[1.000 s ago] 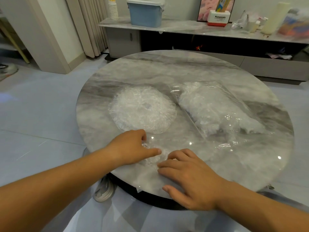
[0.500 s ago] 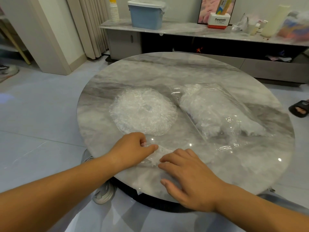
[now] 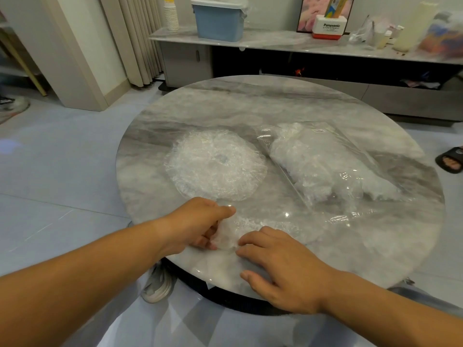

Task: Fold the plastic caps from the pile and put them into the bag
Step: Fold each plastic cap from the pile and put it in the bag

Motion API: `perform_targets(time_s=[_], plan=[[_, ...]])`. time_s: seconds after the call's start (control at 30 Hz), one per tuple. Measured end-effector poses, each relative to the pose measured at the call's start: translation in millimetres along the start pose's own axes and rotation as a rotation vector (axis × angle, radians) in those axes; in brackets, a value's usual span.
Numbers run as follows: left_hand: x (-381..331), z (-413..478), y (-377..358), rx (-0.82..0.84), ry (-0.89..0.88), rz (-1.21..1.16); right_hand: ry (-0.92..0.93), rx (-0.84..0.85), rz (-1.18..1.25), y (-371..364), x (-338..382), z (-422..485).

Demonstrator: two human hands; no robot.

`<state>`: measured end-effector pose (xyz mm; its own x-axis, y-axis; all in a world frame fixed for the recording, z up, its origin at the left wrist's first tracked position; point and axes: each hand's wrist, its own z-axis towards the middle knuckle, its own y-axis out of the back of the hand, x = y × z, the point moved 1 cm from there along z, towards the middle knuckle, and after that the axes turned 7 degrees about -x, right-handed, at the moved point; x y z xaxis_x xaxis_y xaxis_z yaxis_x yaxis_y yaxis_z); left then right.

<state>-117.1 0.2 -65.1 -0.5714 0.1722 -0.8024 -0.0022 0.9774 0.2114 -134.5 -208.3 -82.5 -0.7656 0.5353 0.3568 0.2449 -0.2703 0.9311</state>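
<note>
A round pile of clear plastic caps [image 3: 215, 164] lies left of the middle of the marble table [image 3: 263, 103]. To its right lies a clear bag [image 3: 323, 161] stuffed with folded caps, its mouth towards the near right. One crumpled cap [image 3: 230, 234] lies near the table's front edge. My left hand [image 3: 198, 224] pinches its left end, thumb on top and fingers curled under. My right hand [image 3: 280, 264] rests its fingertips on the cap's right side, fingers bent.
A long low cabinet [image 3: 300, 43] stands behind the table with a blue bin [image 3: 220, 18], a stack of paper cups [image 3: 171, 13] and a red and white box [image 3: 330, 27]. A sandalled foot [image 3: 451, 160] shows at the right edge. A shoe [image 3: 157, 286] lies under the table.
My left hand has curled round the cap's left end and lifted it slightly, where before a finger pressed flat. My right hand has shifted a little towards me.
</note>
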Motion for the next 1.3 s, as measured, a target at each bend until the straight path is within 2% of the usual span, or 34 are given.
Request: perform_targets(time_s=[0.1,0.23,0.43,0.57,0.67,0.77,0.87,0.93,1.0,1.13,1.2,1.3], plan=[[-1.7,-5.0,-4.5,0.097,0.07,-0.163,0.02,-0.002,0.005,2.9,1.6,-1.6],[-2.2,-6.3,-7.0,0.129,0.094,-0.226,0.022,-0.048,0.119,12.1,-4.7,-13.7],[-3.7,-10.6,-13.7,0.203,0.092,-0.213,0.065,-0.346,0.132,28.2,-12.1,-21.8],[-3.7,-11.4,-14.2,0.235,0.062,-0.199,0.096,-0.219,0.037,23.9,-11.7,-18.1],[-3.8,-9.4,-14.2,0.232,0.061,-0.19,0.016,-0.127,-0.055,15.1,-17.2,-21.9],[-8.5,-8.6,-16.4,0.217,0.036,-0.137,-0.037,-0.104,-0.074,10.8,-22.9,-27.3],[-15.5,-0.9,-18.2,0.051,-0.121,0.017,-0.051,-0.072,-0.064,9.4,-24.7,-30.3],[-22.0,7.7,-19.9,-0.068,-0.297,0.293,-0.051,-0.063,-0.054,8.5,-25.5,-30.8],[-29.5,13.6,-24.4,-0.088,-0.413,0.555,-0.042,-0.069,-0.035,9.2,-27.0,-29.6],[-39.2,21.6,-40.6,0.003,-0.411,0.824,-0.003,-0.076,0.008,14.5,-31.9,-29.3],[-39.7,25.7,-44.7,0.03,-0.381,0.868,-0.017,-0.096,0.053,18.8,-33.4,-30.3],[-37.5,29.5,-44.7,0.058,-0.355,0.848,-0.095,-0.232,0.137,28.0,-34.9,-31.3]])
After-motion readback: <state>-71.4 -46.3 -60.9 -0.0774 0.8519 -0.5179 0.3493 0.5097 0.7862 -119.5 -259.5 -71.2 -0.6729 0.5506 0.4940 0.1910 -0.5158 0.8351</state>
